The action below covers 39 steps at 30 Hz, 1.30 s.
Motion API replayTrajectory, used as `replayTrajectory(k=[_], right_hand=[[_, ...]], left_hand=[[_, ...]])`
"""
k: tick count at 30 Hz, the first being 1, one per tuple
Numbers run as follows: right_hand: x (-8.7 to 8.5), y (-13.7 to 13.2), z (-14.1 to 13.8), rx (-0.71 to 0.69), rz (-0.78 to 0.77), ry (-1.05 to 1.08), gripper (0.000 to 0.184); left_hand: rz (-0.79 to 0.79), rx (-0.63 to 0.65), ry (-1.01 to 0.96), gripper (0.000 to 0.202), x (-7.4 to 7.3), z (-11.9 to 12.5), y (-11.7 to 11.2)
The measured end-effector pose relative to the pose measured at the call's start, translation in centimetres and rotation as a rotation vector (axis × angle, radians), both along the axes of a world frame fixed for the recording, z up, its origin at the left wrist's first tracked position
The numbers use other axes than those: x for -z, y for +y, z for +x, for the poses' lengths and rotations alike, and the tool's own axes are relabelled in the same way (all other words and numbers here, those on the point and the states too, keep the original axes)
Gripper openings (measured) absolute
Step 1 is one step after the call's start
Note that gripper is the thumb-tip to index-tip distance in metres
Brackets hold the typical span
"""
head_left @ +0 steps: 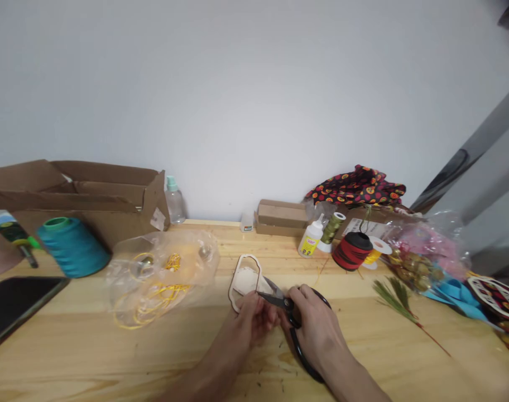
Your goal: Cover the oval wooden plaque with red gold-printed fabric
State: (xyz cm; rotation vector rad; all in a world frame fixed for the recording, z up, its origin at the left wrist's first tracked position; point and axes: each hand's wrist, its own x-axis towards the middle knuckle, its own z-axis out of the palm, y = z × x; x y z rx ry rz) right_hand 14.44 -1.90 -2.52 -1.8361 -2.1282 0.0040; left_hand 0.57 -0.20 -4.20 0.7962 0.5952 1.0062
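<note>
My left hand (257, 318) pinches the lower edge of a pale frame-shaped piece with a brown rim (230, 283), just above the table. A cream-coloured piece (248, 280) shows inside and behind its outline. In my right hand (317, 318) are black-handled scissors (275, 300), their dark blades parted and pointing left. The blade tips reach the rim of the frame-shaped piece beside my left thumb. Whether anything lies between the blades is too small to tell.
On the left are a plastic bag with yellow cord (162, 290), a teal thread cone (72, 248), a phone (22, 307) and a cardboard box (112, 223). Rightward stand a glue bottle (310, 239), a red-black cord spool (352, 252) and green sprigs (394, 298).
</note>
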Motion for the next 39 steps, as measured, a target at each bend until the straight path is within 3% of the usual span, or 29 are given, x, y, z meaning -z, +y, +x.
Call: replayTrajectory(k=[6,13,19,29,34,39], right_hand=[[0.1,0.8,-0.1,0.109,0.0,-0.028,0.01],[0.2,0.0,0.2,-0.018,0.012,0.099,0.008],[0.1,0.0,0.2,-0.02,0.005,0.118,0.006],[0.0,0.5,0.0,0.012,-0.036,0.038,0.004],[0.1,1.5,0.0,0.145,-0.059,0.021,0.011],[0.3,0.9,0.4,0.085,0.004,0.14,0.01]], left_hand=[[-0.136,-0.071,-0.052,0.03,0.0,-0.1,-0.4],[-0.174,-0.05,-0.16,0.029,-0.8,0.0,-0.2],[-0.189,-0.081,-0.171,0.027,-0.7,0.2,-0.1],[-0.094,-0.037,-0.086,0.031,-0.1,0.0,-0.4],[-0.006,0.131,-0.033,0.039,0.2,0.7,-1.8],[-0.149,-0.018,-0.127,0.033,-0.8,0.3,-1.0]])
